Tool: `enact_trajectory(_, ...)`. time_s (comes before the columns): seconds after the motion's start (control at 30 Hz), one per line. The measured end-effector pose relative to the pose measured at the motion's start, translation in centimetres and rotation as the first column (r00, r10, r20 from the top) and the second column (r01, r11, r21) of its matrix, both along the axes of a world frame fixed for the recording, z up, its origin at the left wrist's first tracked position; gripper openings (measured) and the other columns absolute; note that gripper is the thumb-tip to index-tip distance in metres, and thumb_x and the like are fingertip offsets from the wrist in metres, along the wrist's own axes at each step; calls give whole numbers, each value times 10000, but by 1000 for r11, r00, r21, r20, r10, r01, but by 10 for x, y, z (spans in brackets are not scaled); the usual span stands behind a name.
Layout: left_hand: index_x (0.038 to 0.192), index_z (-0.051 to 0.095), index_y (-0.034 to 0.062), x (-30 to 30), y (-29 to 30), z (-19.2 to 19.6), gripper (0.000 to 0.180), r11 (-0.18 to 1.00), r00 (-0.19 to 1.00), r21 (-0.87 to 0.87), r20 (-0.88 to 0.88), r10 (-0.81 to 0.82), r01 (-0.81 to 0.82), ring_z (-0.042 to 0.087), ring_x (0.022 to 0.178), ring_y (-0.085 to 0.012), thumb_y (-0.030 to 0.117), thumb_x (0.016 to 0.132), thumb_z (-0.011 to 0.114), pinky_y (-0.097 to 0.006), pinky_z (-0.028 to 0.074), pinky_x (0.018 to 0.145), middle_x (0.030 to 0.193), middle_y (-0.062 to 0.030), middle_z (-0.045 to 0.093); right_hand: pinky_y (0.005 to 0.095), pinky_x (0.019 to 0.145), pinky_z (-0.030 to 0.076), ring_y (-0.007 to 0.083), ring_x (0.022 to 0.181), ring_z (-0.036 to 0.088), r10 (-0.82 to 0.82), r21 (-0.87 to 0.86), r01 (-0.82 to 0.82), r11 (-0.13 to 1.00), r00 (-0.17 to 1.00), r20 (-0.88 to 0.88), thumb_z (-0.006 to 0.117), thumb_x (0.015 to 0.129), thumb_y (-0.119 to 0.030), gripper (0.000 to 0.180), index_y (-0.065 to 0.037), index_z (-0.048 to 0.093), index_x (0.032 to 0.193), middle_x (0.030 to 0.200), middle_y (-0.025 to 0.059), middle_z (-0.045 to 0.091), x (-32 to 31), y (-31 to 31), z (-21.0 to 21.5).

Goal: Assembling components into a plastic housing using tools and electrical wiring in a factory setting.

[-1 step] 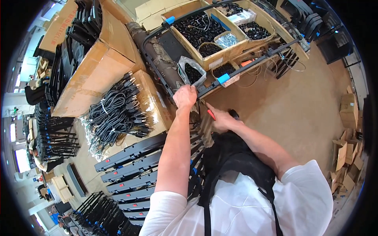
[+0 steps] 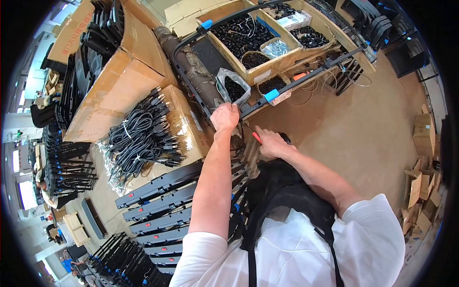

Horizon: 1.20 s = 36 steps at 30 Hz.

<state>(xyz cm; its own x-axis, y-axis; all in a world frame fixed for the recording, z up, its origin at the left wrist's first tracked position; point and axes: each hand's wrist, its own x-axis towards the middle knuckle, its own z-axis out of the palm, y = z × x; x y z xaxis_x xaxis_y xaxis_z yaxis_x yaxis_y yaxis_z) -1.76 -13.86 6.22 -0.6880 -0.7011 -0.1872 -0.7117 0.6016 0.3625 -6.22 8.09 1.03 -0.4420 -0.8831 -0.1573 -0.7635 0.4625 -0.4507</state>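
My left hand (image 2: 224, 117) is closed around the near corner of a black tubular frame (image 2: 306, 78) with blue clips. Just to its right, my right hand (image 2: 274, 145) grips a red-handled tool (image 2: 257, 137); its thin tip points at the frame near my left hand, and its exact kind is hard to make out. Beyond my left hand stands an open plastic bag (image 2: 233, 86) of small black parts. A small tub (image 2: 272, 86) of black pieces sits to the right of that bag, inside the frame's outline.
Wooden trays (image 2: 248, 74) of black fittings and screws lie beyond. To the left, bundled black cables (image 2: 138, 134) rest on a carton (image 2: 184, 129), beside a big box (image 2: 122, 76) of black panels. Stacked black bars (image 2: 160, 205) stand below. Cartons (image 2: 423, 129) line the right side.
My right hand has shifted slightly, with its fingers and the red handle at a somewhat different angle. My left hand stays on the frame.
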Motion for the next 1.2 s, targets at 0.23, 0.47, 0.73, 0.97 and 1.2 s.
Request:
enact_trajectory(0.23, 973, 751, 48, -3, 0, -7, 455, 998, 998, 8, -10, 62, -62, 708, 1052, -408, 440, 1023, 525, -507, 540, 923, 1079, -201, 755, 370, 705, 508, 210, 844, 615, -164, 117, 118, 986, 587, 793, 616, 843, -96, 352, -19, 552, 1181, 925, 132, 649, -5, 25, 19)
enact_trajectory(0.47, 972, 748, 69, 5, -7, 4, 420, 998, 999, -42, 6, 43, -42, 724, 979, -385, 425, 1029, 532, -512, 559, 851, 1026, -175, 750, 375, 718, 553, 222, 815, 690, -526, 532, 154, 833, 520, 673, 675, 857, -245, 490, 0, 531, 1257, 1001, 170, 656, -76, -3, 14)
enact_trajectory(0.73, 979, 755, 130, -1, 6, 11, 404, 995, 995, 18, 27, 95, -95, 729, 945, -376, 472, 1023, 545, -520, 576, 806, 1004, -143, 746, 368, 762, 558, 185, 892, 666, -483, 301, 475, 827, 324, 814, 677, 998, -262, 222, -150, 663, 1189, 1141, 22, 692, -116, -82, -201)
enact_trajectory(0.97, 994, 738, 101, -25, 13, 20, 373, 983, 971, -40, -166, 172, -181, 732, 875, -355, 454, 1004, 618, -479, 581, 749, 995, -120, 737, 464, 599, 608, 287, 724, 694, -475, 525, 158, 836, -269, 838, 592, 1020, -418, 344, -150, 683, 1216, 1056, 107, 719, -190, -49, -281)
enact_trajectory(1.2, 1197, 721, 59, -3, -14, 30, 353, 755, 474, 383, -603, 641, -533, 731, 963, -240, 356, 1016, 658, -369, 564, 868, 1045, -144, 743, 374, 518, 517, 217, 651, 645, -426, 485, -127, 865, 323, 845, 802, 894, -209, 159, -89, 710, 943, 833, 83, 688, -209, -14, -162)
